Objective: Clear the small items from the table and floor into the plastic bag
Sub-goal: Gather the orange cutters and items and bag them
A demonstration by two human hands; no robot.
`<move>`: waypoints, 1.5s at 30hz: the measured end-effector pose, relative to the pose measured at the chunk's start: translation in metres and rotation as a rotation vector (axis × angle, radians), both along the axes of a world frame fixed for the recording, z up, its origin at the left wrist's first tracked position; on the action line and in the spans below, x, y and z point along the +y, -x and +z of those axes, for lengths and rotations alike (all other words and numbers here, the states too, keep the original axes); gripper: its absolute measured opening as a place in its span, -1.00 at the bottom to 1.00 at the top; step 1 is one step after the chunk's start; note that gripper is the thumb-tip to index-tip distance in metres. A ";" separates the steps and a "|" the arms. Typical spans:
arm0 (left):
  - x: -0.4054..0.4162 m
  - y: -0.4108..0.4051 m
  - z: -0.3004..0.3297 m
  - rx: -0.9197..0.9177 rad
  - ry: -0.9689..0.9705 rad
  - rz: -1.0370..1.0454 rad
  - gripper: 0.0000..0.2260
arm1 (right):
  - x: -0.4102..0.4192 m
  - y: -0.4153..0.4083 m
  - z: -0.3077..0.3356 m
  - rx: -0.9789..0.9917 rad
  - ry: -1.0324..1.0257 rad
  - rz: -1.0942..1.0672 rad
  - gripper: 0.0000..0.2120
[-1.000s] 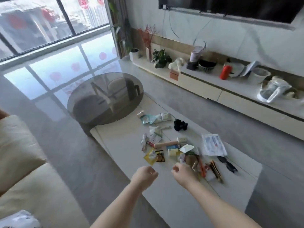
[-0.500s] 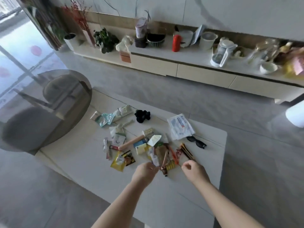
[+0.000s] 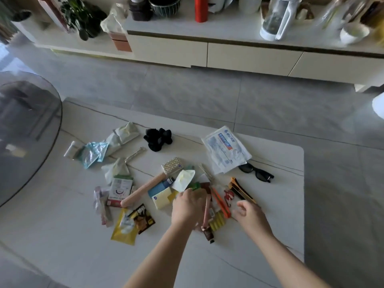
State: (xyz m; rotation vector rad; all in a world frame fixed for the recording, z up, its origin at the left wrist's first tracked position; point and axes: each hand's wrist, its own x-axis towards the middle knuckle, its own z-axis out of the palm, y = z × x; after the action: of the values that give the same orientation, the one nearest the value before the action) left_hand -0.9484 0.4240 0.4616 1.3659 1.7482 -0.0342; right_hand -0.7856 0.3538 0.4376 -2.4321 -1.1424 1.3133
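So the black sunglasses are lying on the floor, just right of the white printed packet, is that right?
Not quite. The head view shows the black sunglasses lying on the table, not the floor. They do sit just right of the white printed packet.

Two bare forearms are seen reaching in from the lower edge of the head view, each ending in a bare hand. The left hand [image 3: 188, 206] and the right hand [image 3: 250, 215] are uncovered: no glove is worn on either. The forearms are bare along the whole visible length, with no sleeve or cuff shown within the view. No ring, watch or bracelet can be made out on the fingers or wrists, though fine detail is softened by blur
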 end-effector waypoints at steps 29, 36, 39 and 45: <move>0.044 0.022 -0.095 -0.083 -0.393 0.418 -0.87 | 0.032 0.011 -0.102 -0.064 -0.138 0.065 -0.88; 0.003 0.029 -0.100 -0.373 -0.061 0.867 -0.86 | 0.028 0.032 -0.120 -0.150 -0.056 0.062 -0.74; -0.017 0.024 -0.111 -0.436 0.092 0.863 -0.87 | 0.033 0.034 -0.122 -0.168 0.022 0.033 -0.76; -0.031 0.016 -0.117 -0.443 0.175 0.876 -0.82 | 0.027 0.024 -0.108 -0.029 -0.026 -0.134 -0.82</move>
State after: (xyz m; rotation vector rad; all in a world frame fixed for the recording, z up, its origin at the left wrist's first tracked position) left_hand -0.9641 0.3930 0.3441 0.3562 1.7566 0.5419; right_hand -0.8093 0.3812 0.3299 -2.4686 -0.9782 1.2198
